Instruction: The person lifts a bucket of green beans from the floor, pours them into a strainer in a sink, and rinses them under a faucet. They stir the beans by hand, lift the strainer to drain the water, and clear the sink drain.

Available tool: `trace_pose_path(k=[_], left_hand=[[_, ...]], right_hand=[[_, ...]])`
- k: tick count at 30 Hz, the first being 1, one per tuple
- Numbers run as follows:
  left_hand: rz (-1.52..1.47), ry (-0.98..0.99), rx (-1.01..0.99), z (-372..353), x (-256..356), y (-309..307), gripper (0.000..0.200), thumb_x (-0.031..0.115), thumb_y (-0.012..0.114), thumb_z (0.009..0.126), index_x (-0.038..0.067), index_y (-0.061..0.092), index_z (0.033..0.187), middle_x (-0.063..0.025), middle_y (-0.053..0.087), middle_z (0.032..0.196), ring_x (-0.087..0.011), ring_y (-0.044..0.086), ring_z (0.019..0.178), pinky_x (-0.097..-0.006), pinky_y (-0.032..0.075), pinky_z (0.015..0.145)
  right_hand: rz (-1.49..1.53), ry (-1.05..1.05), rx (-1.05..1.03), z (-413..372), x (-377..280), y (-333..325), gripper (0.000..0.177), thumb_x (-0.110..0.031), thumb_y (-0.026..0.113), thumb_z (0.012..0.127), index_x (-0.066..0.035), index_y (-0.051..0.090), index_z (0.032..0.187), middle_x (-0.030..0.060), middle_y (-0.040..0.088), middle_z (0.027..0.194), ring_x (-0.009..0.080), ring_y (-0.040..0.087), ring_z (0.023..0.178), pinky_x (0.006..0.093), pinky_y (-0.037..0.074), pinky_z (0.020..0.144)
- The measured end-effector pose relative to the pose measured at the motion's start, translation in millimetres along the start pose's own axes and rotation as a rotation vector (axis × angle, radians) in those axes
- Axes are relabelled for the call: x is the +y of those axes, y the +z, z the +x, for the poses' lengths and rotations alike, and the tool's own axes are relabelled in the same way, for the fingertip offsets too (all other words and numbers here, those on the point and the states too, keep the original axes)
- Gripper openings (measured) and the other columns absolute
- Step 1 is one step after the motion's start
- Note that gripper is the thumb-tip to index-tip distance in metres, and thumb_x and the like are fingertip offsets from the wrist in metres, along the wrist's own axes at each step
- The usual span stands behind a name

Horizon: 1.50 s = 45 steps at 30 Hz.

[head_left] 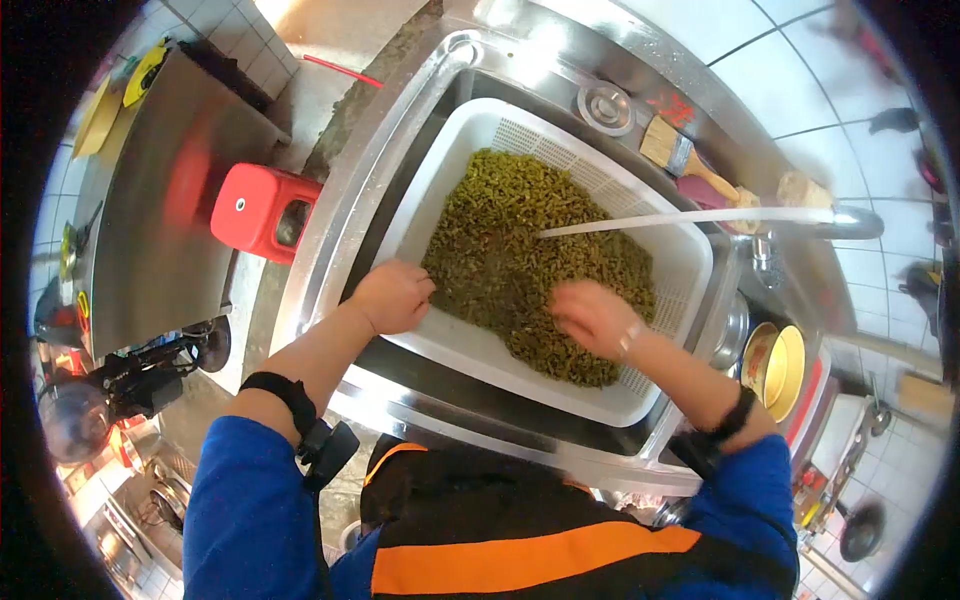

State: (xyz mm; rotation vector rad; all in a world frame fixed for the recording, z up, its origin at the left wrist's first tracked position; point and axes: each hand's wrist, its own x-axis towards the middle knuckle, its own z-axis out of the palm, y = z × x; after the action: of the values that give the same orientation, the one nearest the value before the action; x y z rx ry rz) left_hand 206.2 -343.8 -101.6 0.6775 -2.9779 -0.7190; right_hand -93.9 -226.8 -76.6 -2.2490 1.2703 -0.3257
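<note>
A white plastic basket [548, 392] with slotted walls sits in the steel sink. It holds a broad heap of chopped green vegetables [530, 270], and water from the tap falls onto them. My left hand [397, 296] is closed at the basket's left rim, fingers curled over the edge. In the lower right of the heap is my right hand [597, 318], palm down; its fingers are partly sunk among the vegetable pieces and slightly blurred, so what they grasp, if anything, does not show.
The tap spout [700, 217] reaches in from the right above the basket. Along the back ledge lie a sink strainer [606, 107] and a wooden-handled brush [680, 155]. Yellow bowls [785, 370] stand right of the sink [345, 215]. A red stool [250, 213] is at the left.
</note>
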Motion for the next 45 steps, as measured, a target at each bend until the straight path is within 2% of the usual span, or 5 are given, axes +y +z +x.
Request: trace_pose_path(k=[15,22,28,34,45], left_hand=[[0.074,-0.001,-0.011,3,2,3,0.011,0.016,0.052,0.061,0.006,0.048,0.057,-0.0087,0.049,0.062,-0.0262,0.051,0.063,-0.0377,0.041,0.059],[0.061,-0.002,-0.012,2,1,3,0.010,0.015,0.052,0.061,0.006,0.049,0.058,-0.0084,0.049,0.063,-0.0264,0.050,0.062,-0.0375,0.041,0.059],[0.044,-0.006,0.030,2,-1,2,0.010,0.015,0.053,0.061,0.006,0.049,0.058,-0.0087,0.049,0.064,-0.0266,0.050,0.063,-0.0379,0.040,0.059],[0.042,-0.006,0.051,3,-2,6,0.011,0.015,0.053,0.060,0.005,0.048,0.058,-0.0086,0.048,0.063,-0.0266,0.050,0.063,-0.0381,0.041,0.059],[0.038,0.002,0.050,3,1,2,0.011,0.015,0.053,0.060,0.006,0.048,0.059,-0.0087,0.048,0.062,-0.0265,0.050,0.063,-0.0378,0.040,0.059]], right_hand=[[-0.134,0.327,-1.003,11,4,65,0.042,-0.005,0.050,0.066,-0.007,0.048,0.108,0.0145,0.053,0.101,0.0292,0.051,0.094,0.0384,0.045,0.073],[-0.068,0.381,-0.910,88,22,45,0.054,-0.014,0.051,0.068,-0.010,0.037,0.121,0.0150,0.050,0.110,0.0290,0.049,0.099,0.0372,0.042,0.081],[0.117,0.187,-0.241,59,13,6,0.054,-0.017,0.053,0.072,-0.008,0.035,0.122,0.0157,0.040,0.121,0.0290,0.041,0.109,0.0348,0.034,0.091],[0.224,0.242,-0.829,-46,3,35,0.047,-0.007,0.044,0.073,-0.003,0.036,0.119,0.0164,0.041,0.119,0.0298,0.040,0.108,0.0367,0.032,0.092],[-0.126,0.363,-1.041,31,21,74,0.028,-0.011,0.043,0.077,-0.003,0.050,0.103,0.0143,0.055,0.095,0.0284,0.054,0.087,0.0396,0.044,0.071]])
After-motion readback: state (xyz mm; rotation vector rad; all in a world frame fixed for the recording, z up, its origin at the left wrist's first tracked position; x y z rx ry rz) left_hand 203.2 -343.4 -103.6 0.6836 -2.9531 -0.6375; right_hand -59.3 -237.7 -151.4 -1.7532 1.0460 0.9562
